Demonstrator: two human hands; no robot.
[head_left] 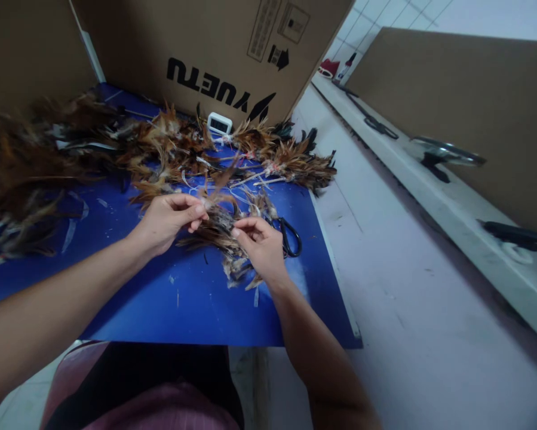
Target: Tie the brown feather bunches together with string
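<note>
My left hand pinches a small tuft of brown feathers by its pale base, the tips pointing up and to the right. Beside it, my right hand has thumb and forefinger pressed together over a loose pile of grey-brown feathers; what lies between those fingertips is too small to tell. Black-handled scissors lie just right of my right hand, their blades hidden. Both hands are above the blue tabletop.
Tied bundles of brown feathers lie at the back right, more loose feathers at the left. A small white digital display stands before a large cardboard box. A white ledge with tools runs along the right.
</note>
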